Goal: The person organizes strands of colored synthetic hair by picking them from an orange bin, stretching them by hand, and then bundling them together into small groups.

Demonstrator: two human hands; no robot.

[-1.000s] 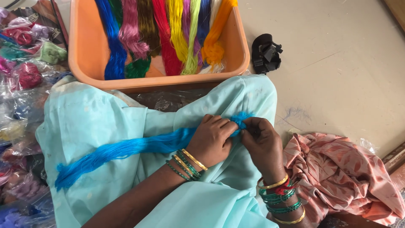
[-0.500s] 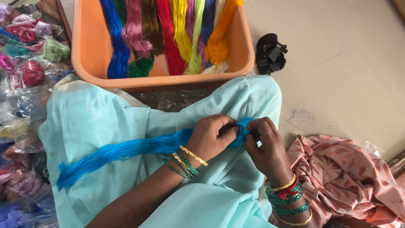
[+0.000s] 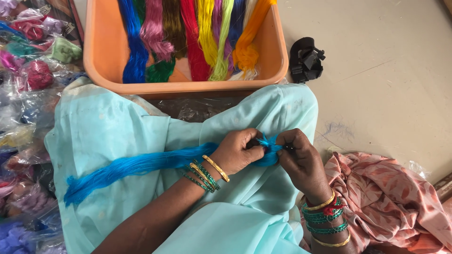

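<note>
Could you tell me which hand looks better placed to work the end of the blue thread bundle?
Probably the right hand: its fingertips pinch the blue bundle's end, while the left hand grips it farther back.

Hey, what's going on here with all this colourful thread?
A seated person works one end of a bright blue thread bundle with both hands over a lap draped in light blue cloth. The left hand and the right hand pinch the bundle's end between them, while the rest trails off across the lap. In front sits an orange tub holding hanks in many colours. Bagged threads lie at one side, a pink cloth at the other.
</note>
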